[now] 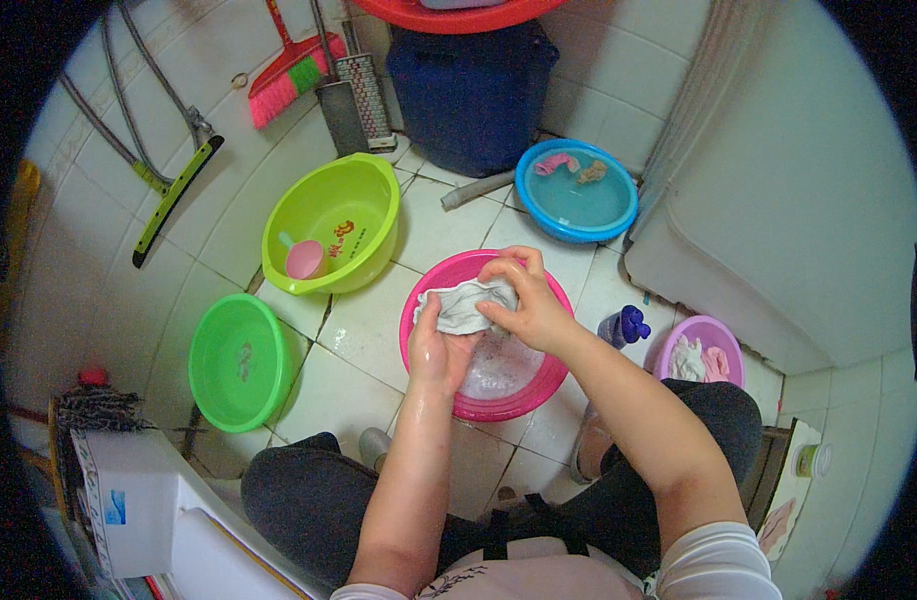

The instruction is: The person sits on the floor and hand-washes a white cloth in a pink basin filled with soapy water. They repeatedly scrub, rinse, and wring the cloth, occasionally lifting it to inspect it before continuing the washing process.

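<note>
Both hands hold a wet white cloth (pixel 460 307), perhaps a sock, above a pink plastic basin (pixel 514 409). My left hand (pixel 439 345) supports its left end from below, thumb over the fabric. At the right end, my right hand (pixel 526 300) grips it with curled fingers, the thumb resting on the near side. Sudsy water (pixel 499 371) with white foam shows in the basin beneath. Part of the cloth is covered by my right fingers.
A yellow-green basin (pixel 383 247) holds a pink dipper (pixel 305 259). Left is a green basin (pixel 203 360). A blue basin (pixel 578 234) contains water and small cloths. At right stand a dark blue bottle (pixel 619 328) and a purple basin (pixel 702 322) with fabric pieces. Behind is a dark blue bin (pixel 469 97).
</note>
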Demonstrator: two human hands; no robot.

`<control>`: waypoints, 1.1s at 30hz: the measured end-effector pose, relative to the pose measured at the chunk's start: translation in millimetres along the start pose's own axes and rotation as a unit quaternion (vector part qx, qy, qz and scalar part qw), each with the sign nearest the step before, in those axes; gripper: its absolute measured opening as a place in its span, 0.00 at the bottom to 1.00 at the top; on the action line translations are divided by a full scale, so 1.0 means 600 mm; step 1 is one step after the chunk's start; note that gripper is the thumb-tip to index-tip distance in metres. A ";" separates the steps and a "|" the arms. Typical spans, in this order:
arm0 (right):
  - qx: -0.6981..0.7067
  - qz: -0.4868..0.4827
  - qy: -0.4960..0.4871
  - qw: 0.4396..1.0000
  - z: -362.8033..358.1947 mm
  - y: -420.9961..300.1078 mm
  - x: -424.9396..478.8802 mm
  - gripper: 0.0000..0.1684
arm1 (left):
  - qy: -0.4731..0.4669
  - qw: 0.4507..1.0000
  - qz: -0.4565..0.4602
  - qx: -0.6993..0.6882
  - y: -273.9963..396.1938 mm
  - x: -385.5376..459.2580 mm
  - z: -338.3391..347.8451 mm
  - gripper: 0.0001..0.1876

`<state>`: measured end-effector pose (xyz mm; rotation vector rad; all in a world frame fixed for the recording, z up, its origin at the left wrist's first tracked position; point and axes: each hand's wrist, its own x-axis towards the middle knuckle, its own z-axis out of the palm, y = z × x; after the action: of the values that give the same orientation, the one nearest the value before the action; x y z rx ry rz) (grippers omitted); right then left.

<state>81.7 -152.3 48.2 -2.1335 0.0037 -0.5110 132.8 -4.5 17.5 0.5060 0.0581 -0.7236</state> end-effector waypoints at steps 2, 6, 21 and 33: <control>0.008 0.017 -0.047 0.999 -0.002 0.009 -0.001 0.17 | 0.003 1.000 -0.006 -0.016 -0.003 0.003 -0.002 0.22; 0.027 0.073 -0.073 0.994 -0.002 0.023 -0.002 0.13 | 0.003 1.000 -0.012 -0.025 -0.004 0.004 -0.010 0.20; 0.393 0.272 -0.171 0.862 -0.019 0.032 0.006 0.07 | 0.004 0.995 0.002 -0.104 0.006 0.002 -0.012 0.20; 0.385 0.247 -0.032 0.888 -0.007 0.031 0.004 0.27 | -0.072 0.997 0.026 0.031 -0.003 0.000 -0.013 0.19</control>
<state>86.0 -166.7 36.4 -1.2901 0.2590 -0.0945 132.7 -2.1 10.0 0.5115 -0.1124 -0.7102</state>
